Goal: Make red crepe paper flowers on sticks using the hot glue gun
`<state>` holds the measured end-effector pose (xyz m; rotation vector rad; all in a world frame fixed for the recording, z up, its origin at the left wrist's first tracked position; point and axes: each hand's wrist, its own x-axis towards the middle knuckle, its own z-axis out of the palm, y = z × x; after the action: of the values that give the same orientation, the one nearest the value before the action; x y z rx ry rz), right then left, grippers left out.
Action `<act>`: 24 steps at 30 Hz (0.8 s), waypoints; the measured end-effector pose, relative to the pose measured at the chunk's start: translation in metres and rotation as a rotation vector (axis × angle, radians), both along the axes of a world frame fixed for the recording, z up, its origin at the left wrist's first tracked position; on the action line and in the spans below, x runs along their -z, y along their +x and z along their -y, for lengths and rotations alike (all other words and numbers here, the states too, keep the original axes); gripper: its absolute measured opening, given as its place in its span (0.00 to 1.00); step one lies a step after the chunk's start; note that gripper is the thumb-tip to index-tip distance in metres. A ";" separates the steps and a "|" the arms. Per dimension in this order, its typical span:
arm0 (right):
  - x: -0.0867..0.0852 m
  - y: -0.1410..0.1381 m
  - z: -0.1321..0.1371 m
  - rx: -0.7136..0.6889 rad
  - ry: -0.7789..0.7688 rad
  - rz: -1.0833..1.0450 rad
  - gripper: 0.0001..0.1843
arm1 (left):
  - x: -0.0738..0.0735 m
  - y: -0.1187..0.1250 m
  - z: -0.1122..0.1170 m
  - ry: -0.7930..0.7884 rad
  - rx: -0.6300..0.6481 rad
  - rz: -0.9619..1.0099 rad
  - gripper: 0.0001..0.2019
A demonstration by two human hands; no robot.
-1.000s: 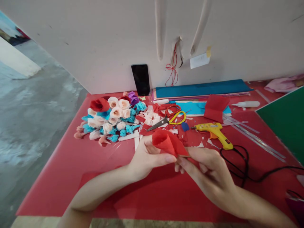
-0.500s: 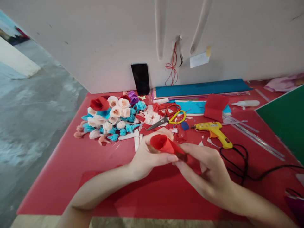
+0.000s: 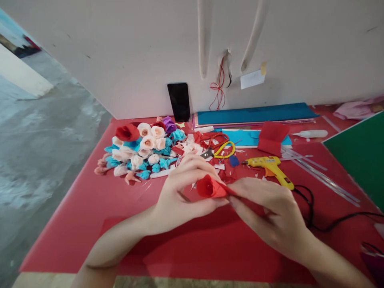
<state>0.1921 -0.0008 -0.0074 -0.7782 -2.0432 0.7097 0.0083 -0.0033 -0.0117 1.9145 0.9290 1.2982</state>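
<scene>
A red paper flower (image 3: 206, 187), rolled into a cone with its mouth facing left, is held between my two hands over the table. My left hand (image 3: 180, 196) curves round it, with thumb and fingertips closed on its narrower part. From the other side, my right hand (image 3: 267, 212) pinches the tapered end between thumb and fingers. Just beyond my left fingers lie scissors (image 3: 223, 148) with red and yellow handles, their blades mostly hidden. A yellow glue gun (image 3: 270, 166) rests beyond my right hand.
Several paper flowers (image 3: 147, 144) in white, blue, red and purple are heaped at the left. A phone (image 3: 179, 102) leans on the wall. Blue paper (image 3: 252, 114), a red paper piece (image 3: 273, 138), clear sticks (image 3: 327, 178) and a white bottle (image 3: 312, 133) lie behind. A black cord (image 3: 333, 224) runs right.
My left hand has opened wider round the flower, its fingers now raised over the scissor blades. The flower has turned and shifted slightly right, with my right hand still pinching its end.
</scene>
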 end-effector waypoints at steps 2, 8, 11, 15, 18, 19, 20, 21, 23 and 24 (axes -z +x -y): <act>0.000 0.002 0.000 -0.017 0.001 0.024 0.06 | -0.003 -0.002 0.000 0.025 0.000 -0.029 0.04; 0.002 0.009 -0.001 -0.052 -0.001 0.100 0.07 | -0.001 -0.002 0.000 -0.044 0.053 -0.031 0.06; 0.000 0.011 -0.003 -0.068 -0.018 0.150 0.06 | 0.000 -0.002 0.000 -0.088 0.057 -0.044 0.06; -0.002 0.013 -0.005 -0.071 0.009 0.200 0.07 | 0.001 -0.001 -0.001 -0.137 0.075 -0.083 0.09; 0.000 0.017 -0.005 -0.052 0.021 0.239 0.07 | 0.002 -0.001 -0.002 -0.145 0.077 -0.113 0.09; 0.000 0.018 -0.004 -0.052 0.022 0.253 0.07 | 0.002 -0.001 -0.003 -0.140 0.080 -0.126 0.08; 0.001 0.019 -0.004 -0.052 0.020 0.264 0.08 | 0.002 -0.001 -0.003 -0.133 0.081 -0.139 0.08; 0.002 0.019 -0.004 -0.056 0.017 0.273 0.08 | 0.003 0.000 -0.003 -0.128 0.080 -0.149 0.07; 0.003 0.021 -0.004 -0.058 0.001 0.284 0.08 | 0.003 0.000 -0.003 -0.121 0.081 -0.163 0.07; 0.003 0.021 -0.005 -0.056 -0.007 0.286 0.08 | 0.004 0.000 -0.003 -0.121 0.084 -0.167 0.06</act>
<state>0.2135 0.0039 -0.0104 -0.8699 -2.3286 0.6676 0.0086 -0.0003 -0.0155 1.9674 0.9758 1.0230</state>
